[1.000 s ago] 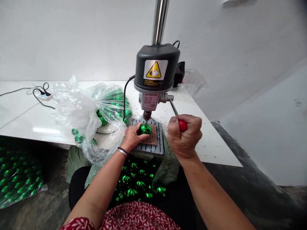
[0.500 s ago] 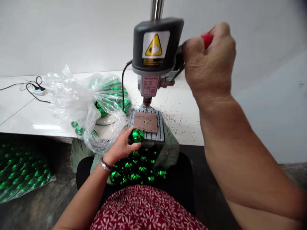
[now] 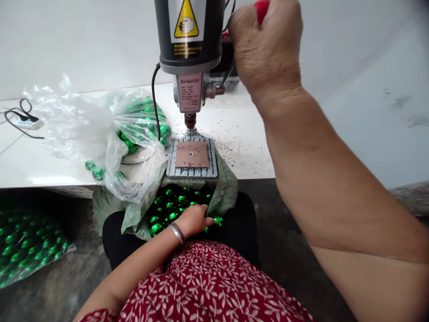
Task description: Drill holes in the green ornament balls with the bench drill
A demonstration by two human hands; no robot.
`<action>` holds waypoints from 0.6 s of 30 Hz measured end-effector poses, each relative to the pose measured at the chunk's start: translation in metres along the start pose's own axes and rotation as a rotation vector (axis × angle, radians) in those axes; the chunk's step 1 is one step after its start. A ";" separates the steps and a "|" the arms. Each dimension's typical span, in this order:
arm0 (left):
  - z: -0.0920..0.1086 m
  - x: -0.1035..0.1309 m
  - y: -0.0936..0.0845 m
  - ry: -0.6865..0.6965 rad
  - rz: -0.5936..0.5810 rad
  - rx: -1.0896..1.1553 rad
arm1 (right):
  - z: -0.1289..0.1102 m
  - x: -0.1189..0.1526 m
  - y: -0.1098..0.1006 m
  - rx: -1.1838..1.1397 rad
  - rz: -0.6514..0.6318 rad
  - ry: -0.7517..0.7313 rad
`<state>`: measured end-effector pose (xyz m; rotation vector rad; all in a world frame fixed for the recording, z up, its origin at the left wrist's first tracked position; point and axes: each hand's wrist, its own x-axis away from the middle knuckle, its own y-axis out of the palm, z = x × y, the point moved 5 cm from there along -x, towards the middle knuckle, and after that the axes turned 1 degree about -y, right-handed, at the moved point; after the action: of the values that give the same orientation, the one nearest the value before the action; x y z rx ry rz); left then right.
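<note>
Right hand (image 3: pixel 268 49) wrapped round the red lever knob (image 3: pixel 262 10), just right of the black-and-grey metal bench drill (image 3: pixel 189 51). Left hand (image 3: pixel 192 220) at the shiny round green balls (image 3: pixel 173 216) in front of the drill; can't tell if it's pinching one. Flat square brown board (image 3: pixel 191 159) under the drill. Clear crinkled plastic bag (image 3: pixel 100 134) left of it.
</note>
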<state>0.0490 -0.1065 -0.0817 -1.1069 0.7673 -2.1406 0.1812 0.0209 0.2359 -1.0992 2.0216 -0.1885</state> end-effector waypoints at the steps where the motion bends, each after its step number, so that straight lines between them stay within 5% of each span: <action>1: -0.001 -0.012 0.009 -0.067 -0.033 0.022 | 0.000 0.000 0.000 0.016 -0.005 0.002; 4: 0.002 -0.035 0.027 -0.168 -0.028 0.077 | 0.000 -0.001 0.002 0.032 -0.019 0.018; 9: 0.016 -0.038 0.050 -0.092 -0.166 -0.010 | 0.000 -0.011 0.004 0.039 -0.034 0.044; 14: 0.013 -0.035 0.050 -0.067 -0.104 -0.040 | 0.000 -0.034 0.012 0.040 -0.062 0.112; 18: 0.001 -0.038 0.044 -0.132 -0.021 0.262 | 0.002 -0.035 0.008 0.006 -0.055 0.128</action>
<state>0.0785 -0.1083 -0.1317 -1.1055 0.4032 -2.0891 0.1884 0.0529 0.2514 -1.1660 2.1031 -0.3002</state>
